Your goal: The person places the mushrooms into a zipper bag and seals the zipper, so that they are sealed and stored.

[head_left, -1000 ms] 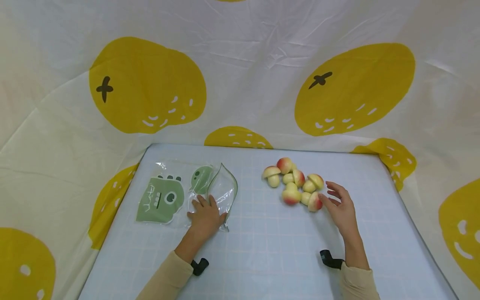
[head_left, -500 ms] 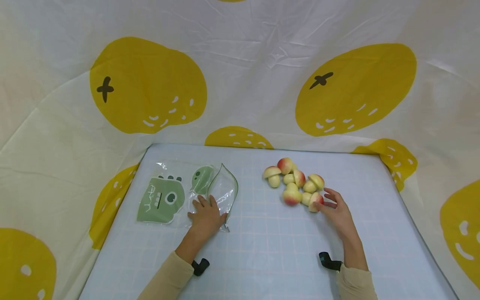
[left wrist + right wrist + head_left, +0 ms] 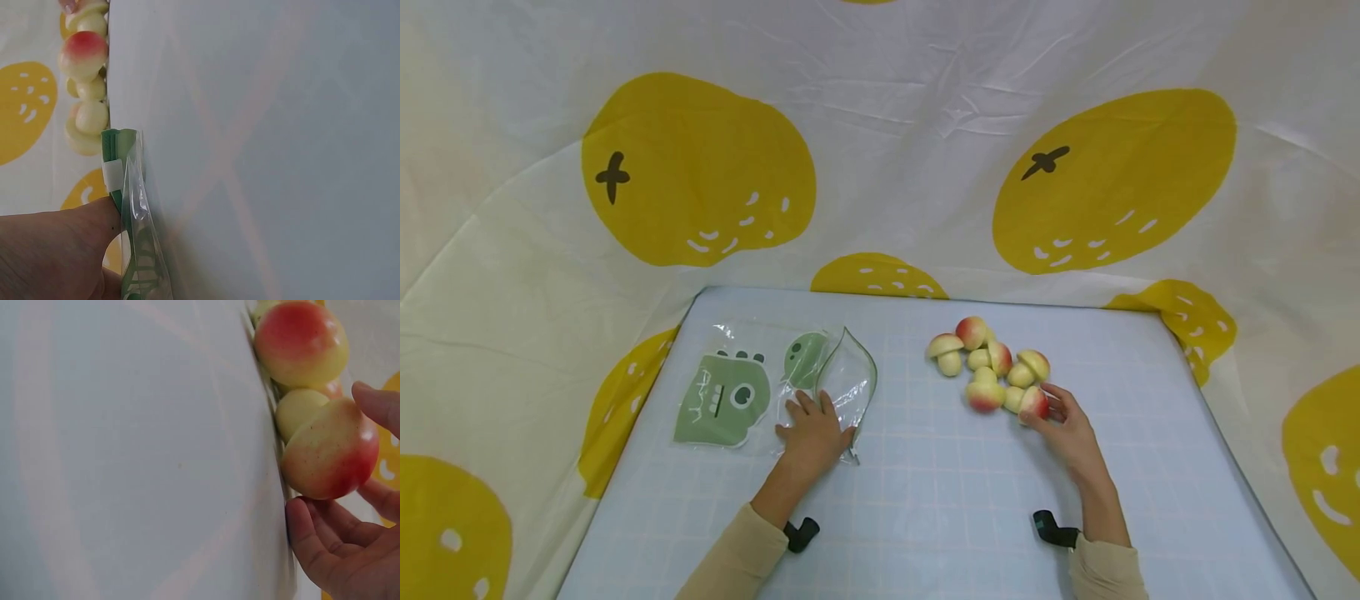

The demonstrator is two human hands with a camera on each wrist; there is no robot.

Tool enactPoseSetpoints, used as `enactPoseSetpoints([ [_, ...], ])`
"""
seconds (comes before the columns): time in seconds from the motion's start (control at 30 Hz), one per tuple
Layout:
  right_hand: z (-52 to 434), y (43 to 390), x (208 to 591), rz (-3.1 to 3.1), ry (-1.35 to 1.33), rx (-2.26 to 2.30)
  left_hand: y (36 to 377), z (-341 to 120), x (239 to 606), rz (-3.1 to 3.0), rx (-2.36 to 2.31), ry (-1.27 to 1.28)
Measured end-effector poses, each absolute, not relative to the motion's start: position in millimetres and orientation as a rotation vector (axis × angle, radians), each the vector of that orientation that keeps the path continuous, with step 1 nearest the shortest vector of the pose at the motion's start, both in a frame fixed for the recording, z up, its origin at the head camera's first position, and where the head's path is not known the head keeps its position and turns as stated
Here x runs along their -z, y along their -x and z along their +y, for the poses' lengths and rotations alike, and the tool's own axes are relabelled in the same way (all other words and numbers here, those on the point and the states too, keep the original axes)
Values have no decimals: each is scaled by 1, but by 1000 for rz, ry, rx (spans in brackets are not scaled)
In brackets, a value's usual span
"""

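Observation:
A clear zip bag printed with green dinosaur shapes lies flat on the left of the pale blue mat. My left hand rests flat on the bag's right part, beside its gaping mouth. In the left wrist view the bag's green zip edge stands up next to my thumb. Several toy mushrooms with red and yellow caps are heaped on the right. My right hand grips the nearest mushroom. In the right wrist view its fingers curl round that cap.
A white cloth with large yellow fruit prints surrounds the mat and rises behind it. Bare mat stretches between the bag and the mushrooms and toward the near edge. Black wrist straps show on both forearms.
My right hand has moved left to the heap and closed its fingers round the nearest mushroom. The left hand and the bag have stayed put.

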State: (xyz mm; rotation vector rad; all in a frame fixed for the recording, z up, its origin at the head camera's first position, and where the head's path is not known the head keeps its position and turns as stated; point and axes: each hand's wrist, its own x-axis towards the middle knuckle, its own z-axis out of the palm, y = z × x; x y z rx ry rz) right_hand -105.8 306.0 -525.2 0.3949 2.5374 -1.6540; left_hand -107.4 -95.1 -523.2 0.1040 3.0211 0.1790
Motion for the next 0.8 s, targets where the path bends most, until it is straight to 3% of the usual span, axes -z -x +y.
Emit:
enactPoseSetpoints([
  [0.8, 307, 103, 520, 2566, -482, 1636, 108, -95, 523, 3025, -114, -138],
])
